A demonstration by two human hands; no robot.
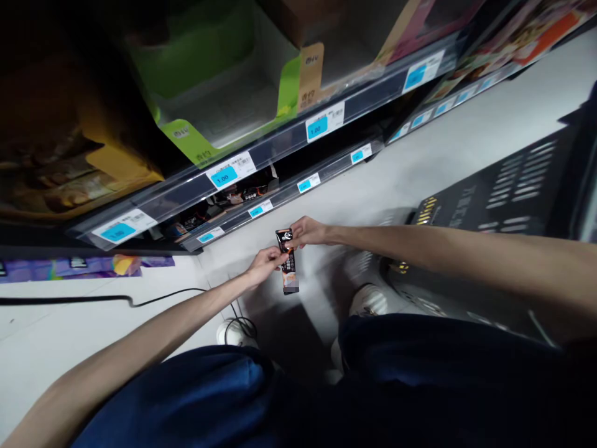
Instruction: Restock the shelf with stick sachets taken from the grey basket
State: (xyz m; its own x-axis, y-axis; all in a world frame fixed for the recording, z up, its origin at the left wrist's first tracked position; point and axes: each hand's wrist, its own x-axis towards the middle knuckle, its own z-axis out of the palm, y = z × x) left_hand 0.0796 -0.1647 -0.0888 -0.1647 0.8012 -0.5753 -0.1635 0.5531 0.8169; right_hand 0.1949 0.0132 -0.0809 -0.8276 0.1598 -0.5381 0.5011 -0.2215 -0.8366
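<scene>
A long, narrow black snack packet (290, 279) with white lettering and an orange-pink picture hangs between my two hands, over the floor in front of the shelves. My left hand (267, 264) pinches its left side near the middle. Higher up, my right hand (308, 232) grips the right edge near the top, fingers curled. Similar dark packets (249, 194) lie on the bottom shelf just beyond, partly hidden by the shelf above.
Above, a shelf edge with price tags (325, 121) carries a green display box (196, 140) and a yellow box (121, 158). A black crate (504, 186) stands at the right. A black cable (172, 294) runs across the pale floor (46, 336) to my left shoe (233, 333).
</scene>
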